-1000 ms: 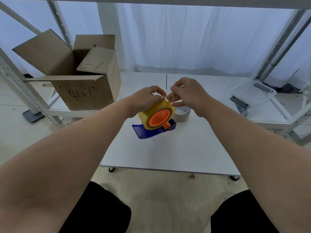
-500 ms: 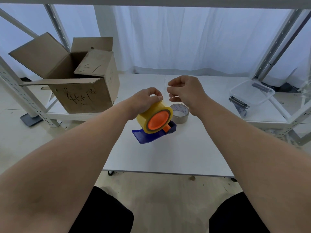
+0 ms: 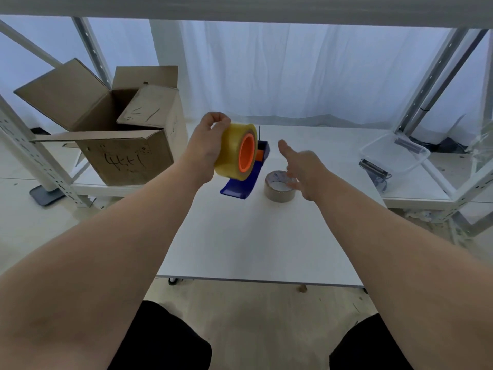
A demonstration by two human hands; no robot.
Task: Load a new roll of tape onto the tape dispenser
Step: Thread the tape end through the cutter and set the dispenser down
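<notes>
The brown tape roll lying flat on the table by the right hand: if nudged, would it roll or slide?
The brown tape roll lies on its flat face, so it would probably slide across the white table, not roll. It looks thin and nearly used up, so likely light. Set on edge, it could roll.

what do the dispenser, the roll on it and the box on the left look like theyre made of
The dispenser looks like moulded plastic: solid blue body, orange hub, fairly smooth. The roll seems to be glossy translucent yellow film tape, with light showing through its edge. The box is matte brown cardboard, with creased flaps and pen marks.
</notes>
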